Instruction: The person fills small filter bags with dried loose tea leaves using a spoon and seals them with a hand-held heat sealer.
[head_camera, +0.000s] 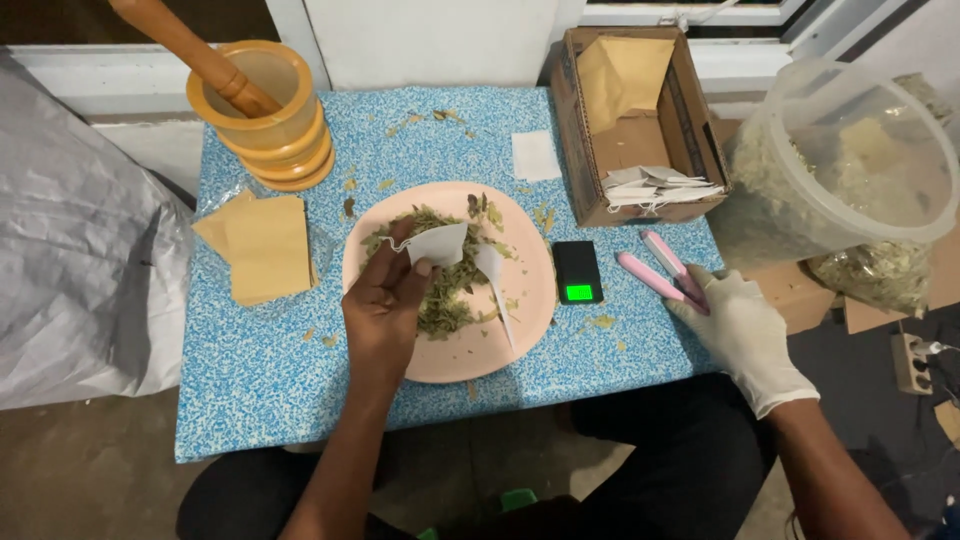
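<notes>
Pink plastic forms the round plate (452, 355) at the middle of the blue speckled table (250, 380), and it carries a loose heap of dried green leaves (440, 300). Left hand (385, 305), bare, rests over the plate's left part with thumb and fingers pinched on a small white filter bag (438, 243), held just above the heap, apparently so that leaves can pass into its mouth. Right hand (745, 335), in a white glove, lies at the table's right edge with its fingers closed on the handle end of a pink hinged sealing tool (660, 268), whose two arms stand slightly apart and point toward the far edge. A small black scale (577, 272) with a lit green display sits between plate and tool, within reach of both hands. Brown paper pouches (262, 247) lie stacked near the left edge. An orange mortar with a wooden pestle (262, 110) occupies the far left corner. A cardboard box (625, 110) holding more white bags stands at the far right corner, beside a clear plastic tub (850, 160) of leaf material, off the table.
</notes>
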